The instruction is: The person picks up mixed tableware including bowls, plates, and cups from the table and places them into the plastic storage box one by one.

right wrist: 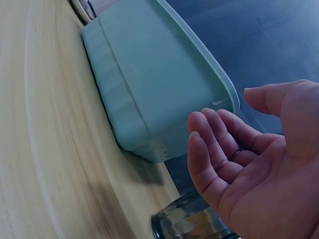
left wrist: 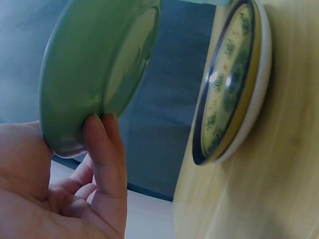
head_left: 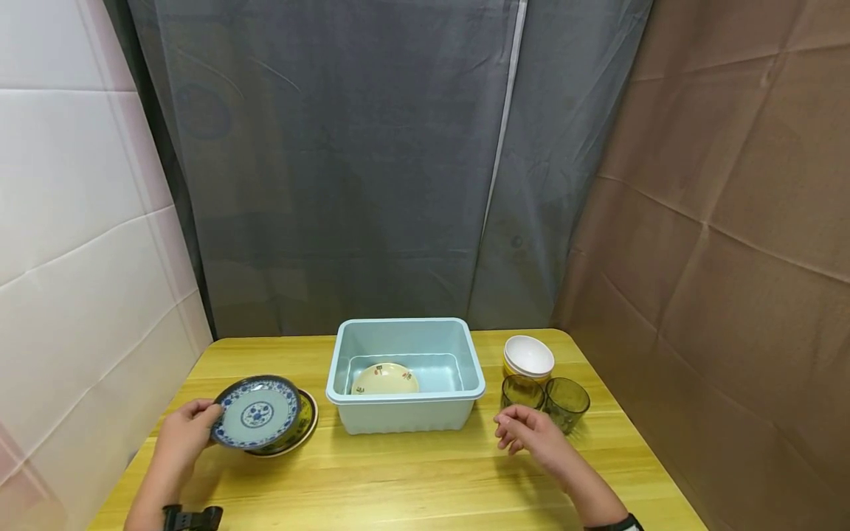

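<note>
The left hand pinches the rim of a round blue-and-white floral plate, tilted above a dark-rimmed, yellow patterned round plate left of the pale blue plastic bin, while the empty right hand, fingers loosely curled, hovers near two green glass tumblers.

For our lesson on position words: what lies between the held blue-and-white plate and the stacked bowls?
In the head view, the light-blue bin stands between them, holding a cream dish. The yellow plate juts out beside the held plate.
</note>
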